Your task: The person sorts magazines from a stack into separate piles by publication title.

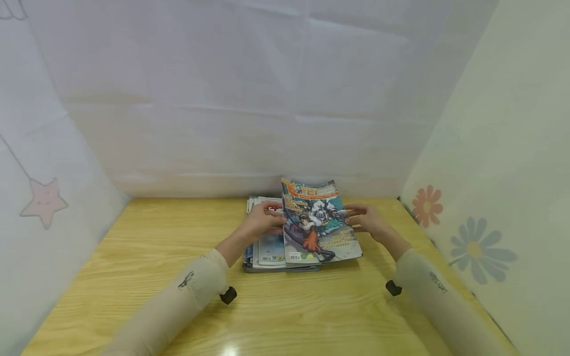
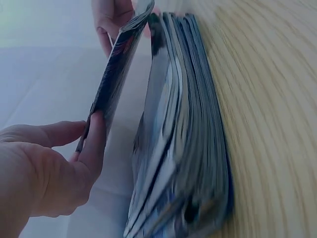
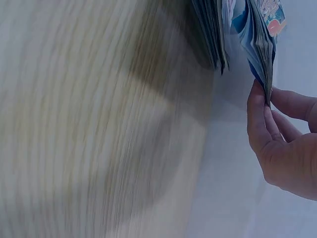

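Note:
A magazine (image 1: 318, 222) with a colourful comic cover is lifted above a stack of magazines (image 1: 269, 249) on the wooden table. My left hand (image 1: 262, 219) pinches its left edge between thumb and fingers. On the opposite edge, my right hand (image 1: 362, 222) pinches it the same way. In the left wrist view, a gap separates the held magazine (image 2: 116, 69) from the thick stack (image 2: 188, 129) below. The right wrist view shows thumb and fingers of the right hand (image 3: 287, 144) on the edge of the magazine (image 3: 260, 44), whose pages fan slightly.
The stack lies near the back of the wooden table (image 1: 285, 316), close to a white cloth backdrop (image 1: 249, 123). Cloth walls stand at both sides, the right one with printed flowers (image 1: 474, 249), the left with a pink star (image 1: 43, 202).

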Demonstrator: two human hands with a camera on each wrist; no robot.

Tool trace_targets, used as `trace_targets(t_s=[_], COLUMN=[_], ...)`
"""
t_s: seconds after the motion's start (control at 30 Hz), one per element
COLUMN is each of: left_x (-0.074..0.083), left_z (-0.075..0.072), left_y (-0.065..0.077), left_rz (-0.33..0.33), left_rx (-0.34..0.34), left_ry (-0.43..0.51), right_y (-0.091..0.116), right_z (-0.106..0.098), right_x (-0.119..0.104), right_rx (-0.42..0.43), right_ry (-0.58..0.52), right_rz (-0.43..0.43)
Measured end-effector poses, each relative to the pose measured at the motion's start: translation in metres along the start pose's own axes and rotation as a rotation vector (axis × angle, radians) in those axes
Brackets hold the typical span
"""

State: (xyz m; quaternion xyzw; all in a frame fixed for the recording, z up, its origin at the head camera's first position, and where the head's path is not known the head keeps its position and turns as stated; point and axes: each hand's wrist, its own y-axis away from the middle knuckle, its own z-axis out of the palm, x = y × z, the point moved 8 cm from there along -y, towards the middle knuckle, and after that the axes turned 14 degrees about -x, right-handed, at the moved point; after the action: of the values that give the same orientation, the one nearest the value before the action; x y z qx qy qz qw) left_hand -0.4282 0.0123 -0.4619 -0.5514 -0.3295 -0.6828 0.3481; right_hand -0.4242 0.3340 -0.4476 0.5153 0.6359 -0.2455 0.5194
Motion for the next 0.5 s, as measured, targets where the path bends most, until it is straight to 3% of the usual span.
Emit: trace_targets(t_s=[0.17,0.5], left_x=[-0.006,-0.026], left_z=[0.022,0.076], left_y=[-0.021,-0.062], left_rz=[-0.001,-0.02], left_rx=[-0.002,0.023], left_ry=[0.055,0.041], right_y=[0.02,0.047], right_z=[-0.025,-0.076], right_x=[0.0,0.023], right_rx=[0.03,0.157], right_ry=[-0.006,0.061], right_rz=[-0.006,0.067])
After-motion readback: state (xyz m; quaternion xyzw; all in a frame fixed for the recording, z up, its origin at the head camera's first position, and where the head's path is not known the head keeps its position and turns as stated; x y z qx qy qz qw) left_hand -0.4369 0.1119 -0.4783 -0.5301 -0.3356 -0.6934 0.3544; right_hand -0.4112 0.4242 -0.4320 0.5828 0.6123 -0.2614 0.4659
